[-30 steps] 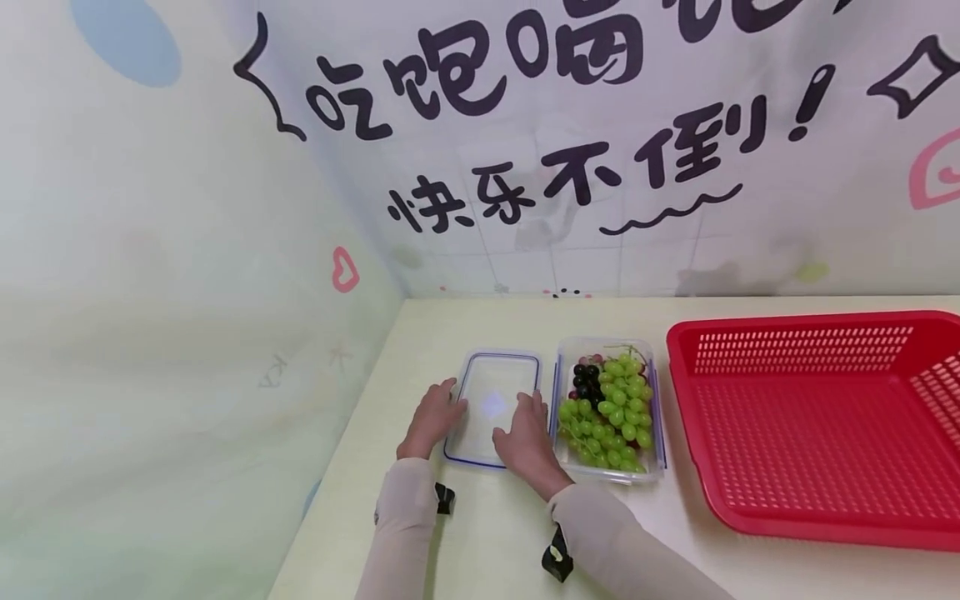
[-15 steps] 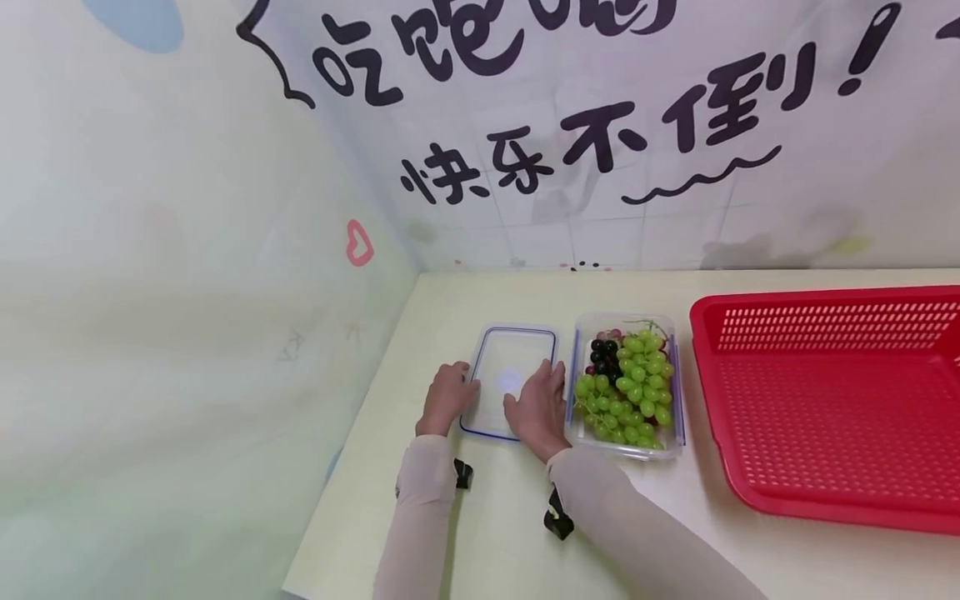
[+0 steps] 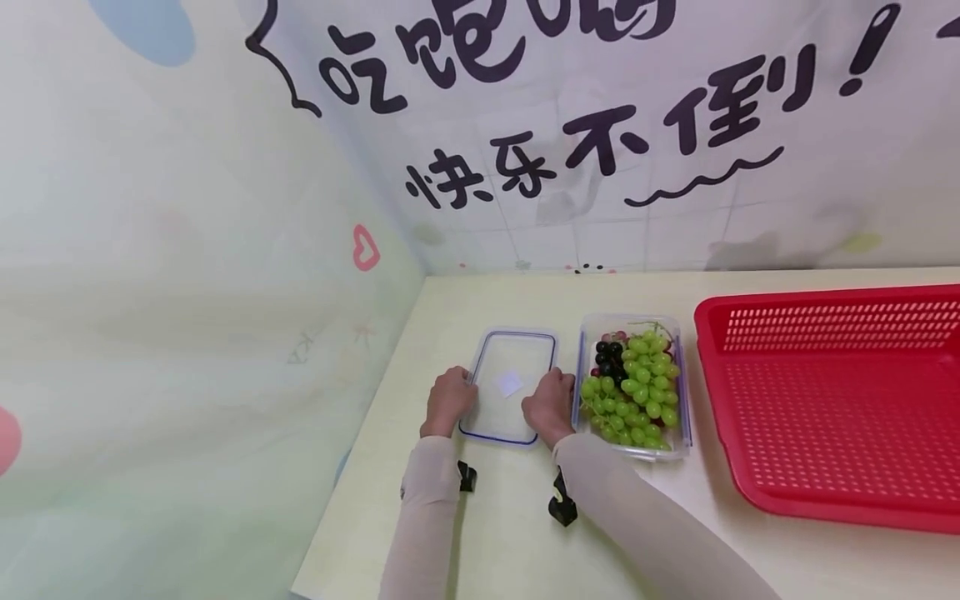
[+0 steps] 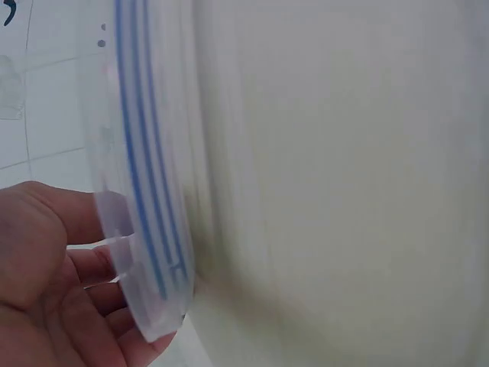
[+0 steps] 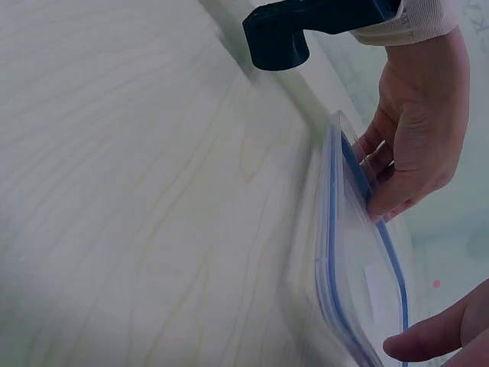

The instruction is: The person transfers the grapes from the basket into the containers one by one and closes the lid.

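A clear plastic container lid (image 3: 504,408) with a blue seal lies level in front of me, a small pale square at its middle. My left hand (image 3: 450,398) grips its left edge and my right hand (image 3: 551,404) its right edge. In the right wrist view, the left fingers curl at the rim of the lid (image 5: 363,237), while the right thumb (image 5: 428,336) rests on the near part. The left wrist view shows the lid's side (image 4: 149,168) close up, with fingers reaching under it. To the right stands a clear food container (image 3: 624,452) holding grapes (image 3: 641,392).
A large red plastic basket (image 3: 847,417) sits to the right of the grapes. The pale wooden table (image 3: 510,533) meets a printed wall (image 3: 645,242) at the back and another wall (image 3: 225,333) on the left. Each wrist carries a black camera mount (image 3: 562,502).
Both hands have gone from loosely spread fingers beside the lid to gripping its two long edges. The head view has shifted somewhat. The grapes and basket have kept their places on the table.
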The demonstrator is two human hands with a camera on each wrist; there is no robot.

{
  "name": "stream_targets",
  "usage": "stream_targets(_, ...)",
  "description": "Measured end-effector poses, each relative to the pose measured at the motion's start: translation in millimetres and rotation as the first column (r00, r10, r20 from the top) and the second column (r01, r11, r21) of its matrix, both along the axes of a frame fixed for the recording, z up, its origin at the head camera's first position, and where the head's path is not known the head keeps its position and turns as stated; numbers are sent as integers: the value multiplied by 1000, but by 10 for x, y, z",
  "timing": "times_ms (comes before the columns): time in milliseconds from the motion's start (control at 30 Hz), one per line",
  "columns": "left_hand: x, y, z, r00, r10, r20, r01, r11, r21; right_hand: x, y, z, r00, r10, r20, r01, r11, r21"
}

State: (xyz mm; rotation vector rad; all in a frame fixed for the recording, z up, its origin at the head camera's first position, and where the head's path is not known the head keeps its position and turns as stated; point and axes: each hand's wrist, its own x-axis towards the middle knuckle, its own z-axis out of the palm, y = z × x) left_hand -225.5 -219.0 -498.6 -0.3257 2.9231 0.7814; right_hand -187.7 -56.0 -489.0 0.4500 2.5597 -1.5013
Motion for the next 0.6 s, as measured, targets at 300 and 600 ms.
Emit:
stream_targets(300,-80,-13,67,998,-55,1,55,998,-34,-56,33,-4,999,-30,-28,30,999,-28)
stream_targets(600,-60,-81,48,999,-39,-5,39,999,7,-97,31,-10,999,-31,-17,30,998,-55)
